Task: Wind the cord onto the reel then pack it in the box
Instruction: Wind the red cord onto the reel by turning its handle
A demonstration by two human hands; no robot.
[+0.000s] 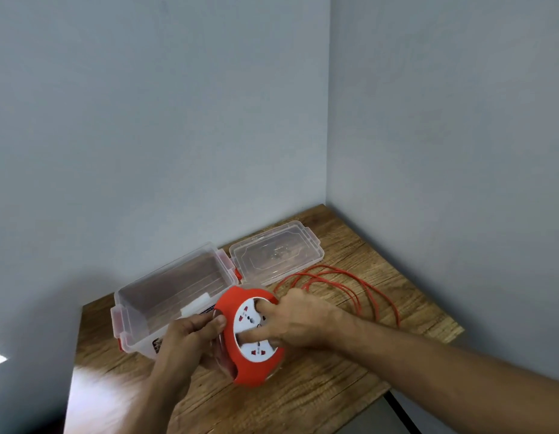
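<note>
A round red reel (251, 369) with a white socket face stands tilted on the wooden table (319, 389). My left hand (187, 335) grips its left rim. My right hand (298, 321) rests on the white face, with two fingers pushed into recesses of the centre disc. The red cord (359, 285) lies in loose loops on the table to the right, behind my right hand. A clear plastic box (175, 292) with red clips stands open just behind the reel.
The box's clear lid (276, 253) lies flat at the back, to the right of the box. Grey walls close the table at the back and right. The table's front edge runs near the lower right.
</note>
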